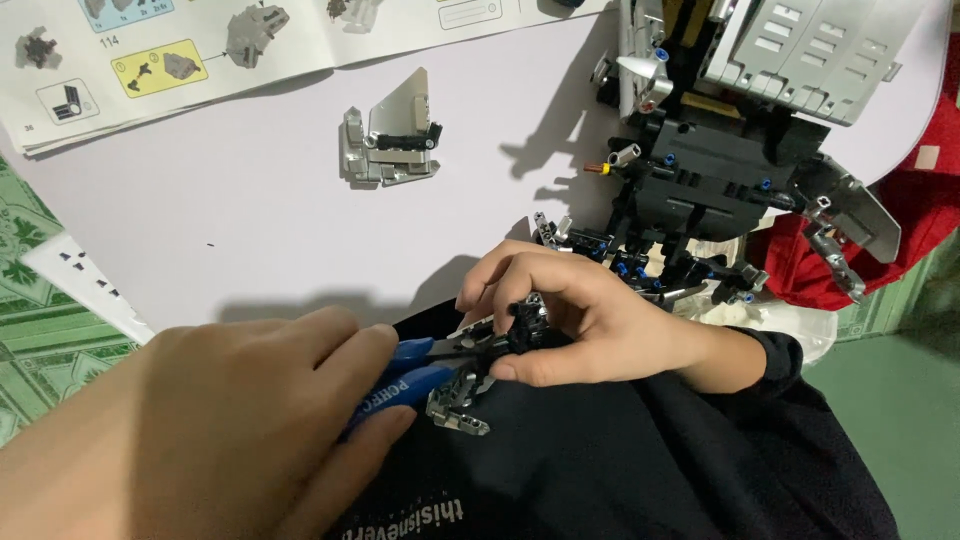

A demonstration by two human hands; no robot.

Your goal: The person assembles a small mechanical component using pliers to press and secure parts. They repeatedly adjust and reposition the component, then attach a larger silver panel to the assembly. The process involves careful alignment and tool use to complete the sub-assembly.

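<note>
Bench pale lilac, green patterned floor at nine o'clock; white instruction booklet lies open at eleven o'clock. Left hand closed around blue-handled pliers; right hand pinches small black-and-grey brick assembly.

Even indoor light from above, sharp in the middle, soft up close.

I see the pale surface evenly lit, without glare. Hard dark shadows fall just left of the grey-and-black model beyond my right hand's fingers, and a softer band lies just beyond my left hand. That near hand is large, slightly blurred and stretched toward the frame edge. The dark clothing under the fingers loses detail.
</note>
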